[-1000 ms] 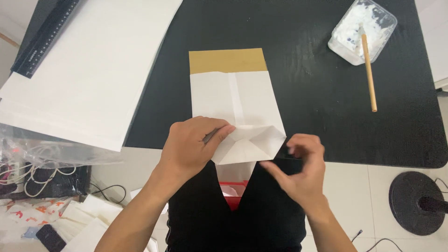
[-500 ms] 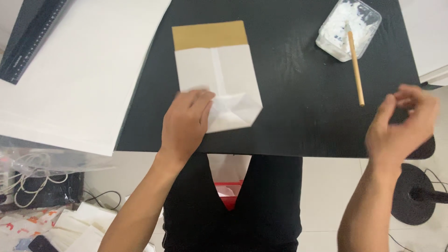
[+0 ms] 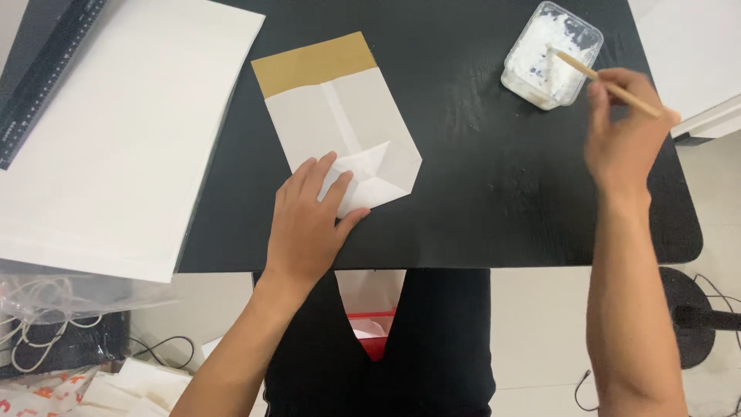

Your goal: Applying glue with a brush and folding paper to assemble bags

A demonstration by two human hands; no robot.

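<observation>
Paper bag (image 3: pixel 340 127), white with a brown band along its far edge, lies flat on the black counter (image 3: pixel 494 201), its near end folded into angled flaps. The left hand (image 3: pixel 309 224) rests on those folds, palm down and fingers spread, pressing rather than gripping; nothing is enclosed in it. The bag looks light and thin, likely to slide on the smooth counter or spring open at the creases unless it is pinned, and easy to crumple. A flat press across the folded end, or a pinch at a creased edge, seems the safest hold.

Well off to the right of that pressing hand, the right hand (image 3: pixel 621 127) is closed on a thin wooden stick (image 3: pixel 606 83), pinched near its rear end. The stick's tip reaches into a clear plastic tub (image 3: pixel 552 54) of white paste that stands near the counter's far right corner. The stick appears stiff and light; the paste looks wet and prone to smearing.

To the left of the pressing hand lies a large white sheet (image 3: pixel 116 147), overhanging the counter's edge, and beyond it a dark ruler (image 3: pixel 42 81). Below that edge a tangle of white cord (image 3: pixel 38 328) sits in clear wrapping.
</observation>
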